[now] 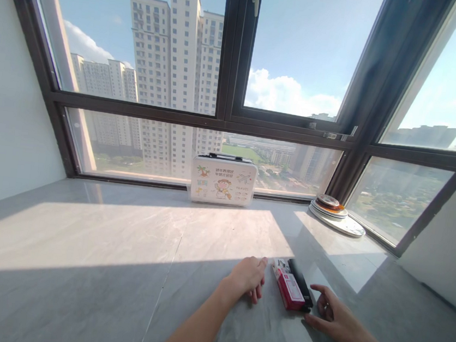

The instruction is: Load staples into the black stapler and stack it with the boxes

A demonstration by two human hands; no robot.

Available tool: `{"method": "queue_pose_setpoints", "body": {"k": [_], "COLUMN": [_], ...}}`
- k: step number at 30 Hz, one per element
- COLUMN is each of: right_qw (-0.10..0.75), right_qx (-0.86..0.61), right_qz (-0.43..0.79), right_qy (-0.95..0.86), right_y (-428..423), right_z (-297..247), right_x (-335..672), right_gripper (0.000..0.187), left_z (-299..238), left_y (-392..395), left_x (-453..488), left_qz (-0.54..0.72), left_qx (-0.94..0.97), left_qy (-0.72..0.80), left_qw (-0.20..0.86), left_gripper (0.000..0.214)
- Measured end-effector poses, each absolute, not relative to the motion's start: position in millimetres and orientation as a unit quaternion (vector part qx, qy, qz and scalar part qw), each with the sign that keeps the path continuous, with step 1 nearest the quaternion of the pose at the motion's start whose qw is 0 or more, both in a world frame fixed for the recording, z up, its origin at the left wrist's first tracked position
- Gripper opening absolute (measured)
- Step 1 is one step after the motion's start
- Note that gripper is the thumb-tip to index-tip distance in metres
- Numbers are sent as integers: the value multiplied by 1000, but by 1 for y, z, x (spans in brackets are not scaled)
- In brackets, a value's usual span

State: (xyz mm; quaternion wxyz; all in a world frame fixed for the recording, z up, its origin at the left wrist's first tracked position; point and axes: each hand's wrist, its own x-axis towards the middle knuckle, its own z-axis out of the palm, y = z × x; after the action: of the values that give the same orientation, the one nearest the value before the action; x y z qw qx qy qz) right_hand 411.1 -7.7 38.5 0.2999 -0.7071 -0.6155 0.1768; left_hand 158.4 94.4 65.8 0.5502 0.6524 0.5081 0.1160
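A small red box [289, 288] with a black side lies on the grey stone sill [119, 257], between my two hands. My left hand [246, 277] rests on the sill just left of the box, fingers curled loosely downward, holding nothing. To the right of the box my right hand [329, 311] lies flat, fingers spread. Its fingertips are close to the box's near end.
A white plastic case [222, 180] with cartoon pictures stands against the window at the back. A stack of round plates [335, 212] sits at the back right corner. Dark window frames [225, 83] close the far side, walls on both sides.
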Motion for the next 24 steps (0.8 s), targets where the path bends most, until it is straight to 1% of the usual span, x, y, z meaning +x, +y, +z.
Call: {"method": "queue_pose_setpoints", "body": {"k": [1,3,5,8,12,14,17,19,20,21,24], "right_qw": [270,221,203,197,208,228,281,306,309,305,264], "right_qx": [-706,-713,-715,-696,-658,-637,-637,-635,-635,-636,-645], "right_qz": [202,208,194,183,174,170,150,120,102,85,44], "right_qy": [-623,-632,-640,-666,-702,-716,-702,-699,-701,-704,-716], "right_y": [-14,-26,-36,-42,-33,-25,-13,-7,-4,-2,2], "right_z": [31,20,12,10,18,25,31,31,29,26,14], "right_x": [417,420,408,365,294,261,218,196,188,182,176], "right_gripper": [49,37,36,35,32,30,23,15,16,22,48], "left_z": [65,63,60,57,50,43,29,22,20,19,20], "left_y": [94,94,90,77,44,26,9,6,6,6,6], "left_x": [141,101,58,3,-33,-36,-33,-31,-31,-31,-32], "left_qz": [128,158,194,258,340,334,250,208,198,192,187], "left_qx": [650,645,641,637,655,710,796,802,798,796,796], "left_qy": [512,524,537,564,574,555,537,555,565,570,573], "left_qw": [547,534,513,457,353,277,129,78,69,63,58], "left_gripper": [34,36,42,47,48,48,55,58,60,61,62]}}
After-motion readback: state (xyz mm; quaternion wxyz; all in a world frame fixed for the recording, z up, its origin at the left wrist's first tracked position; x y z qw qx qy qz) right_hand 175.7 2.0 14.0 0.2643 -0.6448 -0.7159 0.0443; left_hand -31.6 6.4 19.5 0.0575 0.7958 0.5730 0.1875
